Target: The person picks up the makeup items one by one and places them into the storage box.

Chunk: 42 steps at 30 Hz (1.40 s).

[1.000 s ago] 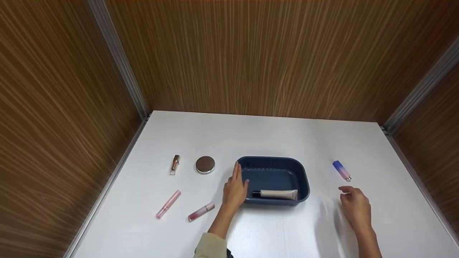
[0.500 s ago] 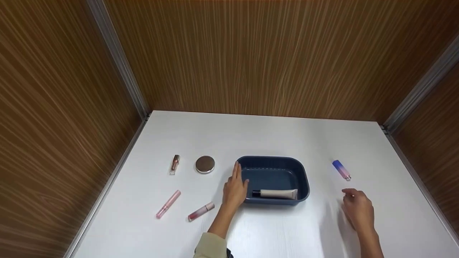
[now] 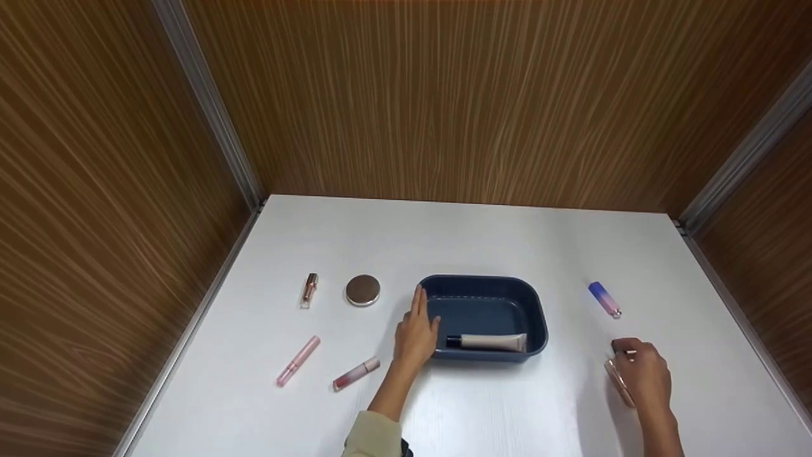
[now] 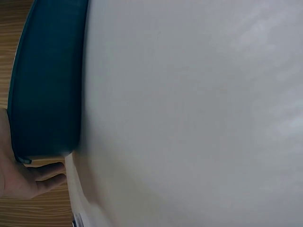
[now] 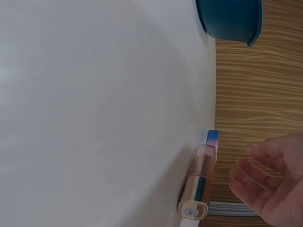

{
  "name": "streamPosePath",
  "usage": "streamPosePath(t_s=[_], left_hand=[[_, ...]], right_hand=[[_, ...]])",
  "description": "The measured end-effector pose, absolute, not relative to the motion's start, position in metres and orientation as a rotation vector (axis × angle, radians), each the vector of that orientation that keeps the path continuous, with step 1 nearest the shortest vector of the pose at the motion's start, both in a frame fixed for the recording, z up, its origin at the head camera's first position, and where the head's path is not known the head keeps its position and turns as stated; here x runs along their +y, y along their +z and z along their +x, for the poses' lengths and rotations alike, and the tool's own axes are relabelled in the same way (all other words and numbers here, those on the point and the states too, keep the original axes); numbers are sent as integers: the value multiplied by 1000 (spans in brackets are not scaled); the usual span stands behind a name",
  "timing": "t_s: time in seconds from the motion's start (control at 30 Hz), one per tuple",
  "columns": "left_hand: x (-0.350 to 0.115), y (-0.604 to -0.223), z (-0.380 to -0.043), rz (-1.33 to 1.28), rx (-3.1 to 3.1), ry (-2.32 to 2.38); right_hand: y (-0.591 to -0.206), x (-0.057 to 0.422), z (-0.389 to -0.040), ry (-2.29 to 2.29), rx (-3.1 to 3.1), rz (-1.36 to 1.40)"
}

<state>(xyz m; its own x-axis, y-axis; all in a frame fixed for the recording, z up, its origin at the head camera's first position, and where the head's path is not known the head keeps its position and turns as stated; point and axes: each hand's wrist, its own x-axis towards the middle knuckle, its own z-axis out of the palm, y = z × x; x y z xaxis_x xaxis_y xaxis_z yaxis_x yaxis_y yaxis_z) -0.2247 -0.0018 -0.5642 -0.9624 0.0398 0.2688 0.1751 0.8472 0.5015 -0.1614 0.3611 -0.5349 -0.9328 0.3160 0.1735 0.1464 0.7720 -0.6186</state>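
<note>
In the head view my left hand (image 3: 413, 339) rests its straight fingers along the left wall of a dark blue rectangular box (image 3: 536, 304). A beige squeeze tube (image 3: 491, 343) with a black cap lies inside the box. My right hand (image 3: 647, 374), loosely curled, hovers beside a clear-capped beige cosmetic bottle (image 3: 618, 384) on the table. In the right wrist view a gap shows between the fingers and that bottle (image 5: 196, 184). A small dark and white bit shows near my fingertips in the head view; I cannot tell what it is. Beyond lies a blue-to-pink lipstick (image 3: 604, 299).
Left of the box on the white table (image 3: 393, 231) lie a round brown compact (image 3: 363, 290), a gold-brown lipstick (image 3: 309, 290), a pink slim tube (image 3: 298, 360) and a red-and-pink lip gloss (image 3: 356, 374). Wood-grain panels (image 3: 444, 101) stand around the table.
My right hand has shifted slightly right and nearer to me, and the beige bottle has come into view beside it. My left hand and the box stay put.
</note>
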Motion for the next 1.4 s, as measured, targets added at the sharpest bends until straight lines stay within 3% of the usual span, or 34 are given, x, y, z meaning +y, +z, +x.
streamPosePath(t_s=[1.4], left_hand=[[-1, -563, -224, -171, -2785, -814]], right_hand=[[-551, 383, -166, 850, -2870, -510]])
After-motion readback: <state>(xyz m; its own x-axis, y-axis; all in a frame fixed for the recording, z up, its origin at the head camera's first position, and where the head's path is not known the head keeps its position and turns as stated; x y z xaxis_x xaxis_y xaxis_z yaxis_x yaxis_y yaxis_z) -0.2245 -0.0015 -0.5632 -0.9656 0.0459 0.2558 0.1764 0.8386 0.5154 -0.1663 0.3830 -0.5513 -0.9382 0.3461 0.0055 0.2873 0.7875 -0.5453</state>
